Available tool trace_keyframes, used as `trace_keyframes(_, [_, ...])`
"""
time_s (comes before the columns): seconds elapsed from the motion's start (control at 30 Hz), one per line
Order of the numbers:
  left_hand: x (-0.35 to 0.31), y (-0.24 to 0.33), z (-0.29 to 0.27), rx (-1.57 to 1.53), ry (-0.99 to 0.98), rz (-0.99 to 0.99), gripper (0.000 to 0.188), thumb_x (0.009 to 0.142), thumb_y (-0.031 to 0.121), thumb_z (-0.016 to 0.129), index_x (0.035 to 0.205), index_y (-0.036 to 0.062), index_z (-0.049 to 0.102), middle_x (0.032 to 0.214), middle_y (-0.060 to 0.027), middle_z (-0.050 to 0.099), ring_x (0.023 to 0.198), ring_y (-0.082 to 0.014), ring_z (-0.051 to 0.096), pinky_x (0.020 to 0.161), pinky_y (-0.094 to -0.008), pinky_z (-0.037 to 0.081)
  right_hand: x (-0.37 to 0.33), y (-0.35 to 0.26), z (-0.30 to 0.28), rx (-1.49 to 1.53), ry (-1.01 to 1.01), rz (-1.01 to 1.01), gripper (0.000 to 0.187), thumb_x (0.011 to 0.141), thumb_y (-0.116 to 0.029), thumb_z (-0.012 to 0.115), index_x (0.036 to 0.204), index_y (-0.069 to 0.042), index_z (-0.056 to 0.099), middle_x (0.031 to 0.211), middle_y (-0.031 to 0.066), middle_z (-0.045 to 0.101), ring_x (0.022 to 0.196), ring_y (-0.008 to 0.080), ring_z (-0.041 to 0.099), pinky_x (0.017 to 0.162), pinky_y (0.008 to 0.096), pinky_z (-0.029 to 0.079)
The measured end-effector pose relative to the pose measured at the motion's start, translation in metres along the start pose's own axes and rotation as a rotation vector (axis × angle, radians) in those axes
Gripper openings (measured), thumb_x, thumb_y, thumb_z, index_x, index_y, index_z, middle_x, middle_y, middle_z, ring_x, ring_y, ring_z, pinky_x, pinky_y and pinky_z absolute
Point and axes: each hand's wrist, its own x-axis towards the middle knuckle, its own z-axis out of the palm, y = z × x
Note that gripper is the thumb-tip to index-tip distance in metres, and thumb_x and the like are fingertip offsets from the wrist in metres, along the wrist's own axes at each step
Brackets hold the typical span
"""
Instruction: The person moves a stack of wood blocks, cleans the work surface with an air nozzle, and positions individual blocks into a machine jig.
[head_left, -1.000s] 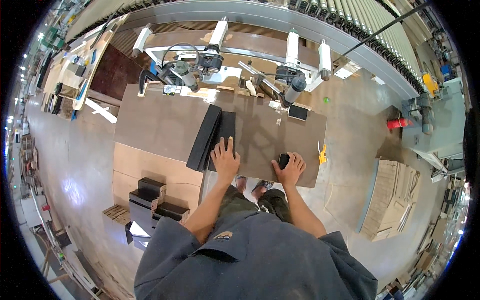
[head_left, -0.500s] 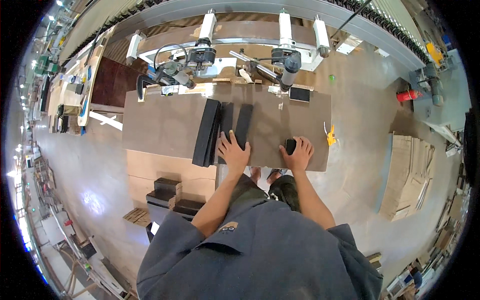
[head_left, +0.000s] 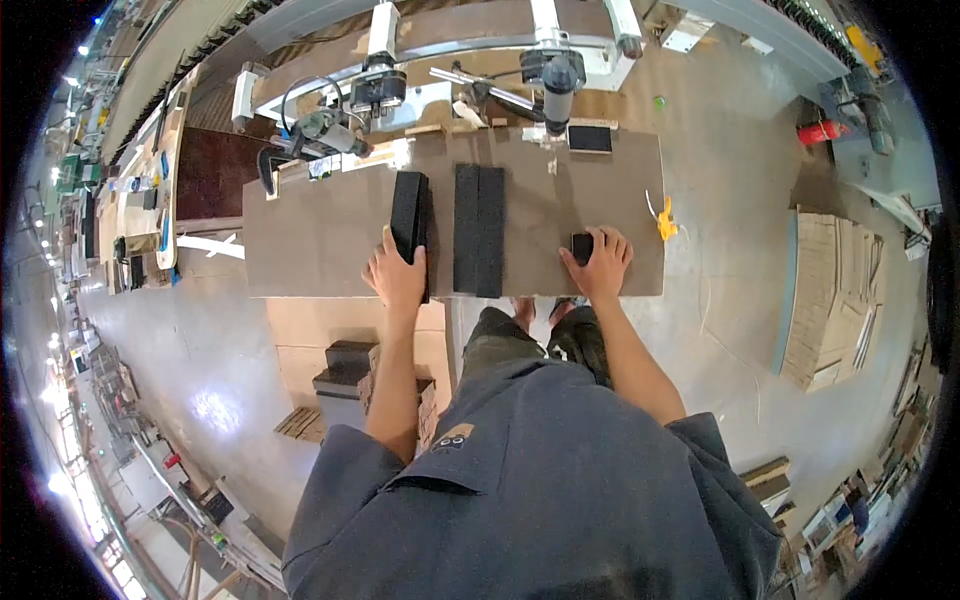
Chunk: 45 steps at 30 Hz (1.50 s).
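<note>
My left hand (head_left: 398, 277) is closed around the near end of a stack of long black strips (head_left: 409, 212), thumb on one side and fingers on the other. To the right of that stack, two more black strips (head_left: 479, 232) lie flat, side by side, on the brown board (head_left: 320, 235). Over at the board's right part, my right hand (head_left: 603, 265) grips a small black block (head_left: 582, 247) that rests on the surface. Its underside is hidden.
Two clamped power-tool-like heads (head_left: 558, 95) overhang the board's far edge. A black rectangular piece (head_left: 590, 139) lies near them, and a yellow tool (head_left: 666, 218) sits at the right edge. Black blocks (head_left: 346, 365) are stacked at lower left; flat cardboard (head_left: 835, 300) stands right.
My left hand has moved left from the loose strips onto the stack. Those two strips now lie close together and straight. My right hand stays on the block.
</note>
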Motion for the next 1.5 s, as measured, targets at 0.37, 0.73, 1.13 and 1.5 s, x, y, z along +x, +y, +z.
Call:
trace_keyframes(0.37, [-0.013,0.125,0.032,-0.393,0.2,0.363,0.075,0.095,0.036,0.088,0.159,0.0064,0.063,0.135,-0.022,0.068,0.128,-0.0439,0.065,0.11,-0.0582,0.049,0.006,-0.003,-0.011,0.039,-0.013,0.02,0.077,0.092,-0.069,0.086,0.143,-0.015,0.067,0.149,0.0115,0.061,0.147,0.0373,0.052,0.13,0.0649,0.031])
trace_keyframes(0.73, [-0.019,0.271,0.127,-0.336,0.146,0.446,0.075,0.103,0.042,0.081,0.166,0.0078,0.058,0.139,-0.0216,0.067,0.131,-0.0445,0.064,0.117,-0.0616,0.044,0.008,-0.004,-0.017,0.028,-0.04,-0.007,0.102,0.073,-0.081,0.091,0.143,-0.012,0.067,0.145,0.0119,0.061,0.146,0.037,0.052,0.129,0.0655,0.03])
trace_keyframes(1.13, [-0.038,0.192,0.124,-0.59,-0.19,0.655,0.071,0.107,0.025,0.076,0.173,0.0083,0.054,0.173,-0.0172,0.06,0.128,-0.0463,0.063,0.118,-0.0576,0.046,0.005,-0.002,-0.004,-0.078,-0.072,-0.029,0.096,0.083,-0.071,0.09,0.151,-0.01,0.061,0.152,0.0129,0.057,0.152,0.0358,0.048,0.132,0.0671,0.028])
trace_keyframes(1.5, [-0.037,0.213,0.106,-0.684,-0.248,0.704,0.065,0.095,0.0,0.08,0.158,0.0027,0.067,0.153,-0.0264,0.073,0.137,-0.0487,0.071,0.118,-0.0552,0.054,0.014,0.002,-0.018,0.008,-0.422,0.086,0.088,0.087,-0.064,0.086,0.158,-0.018,0.063,0.163,0.0112,0.06,0.161,0.0335,0.048,0.138,0.0657,0.025])
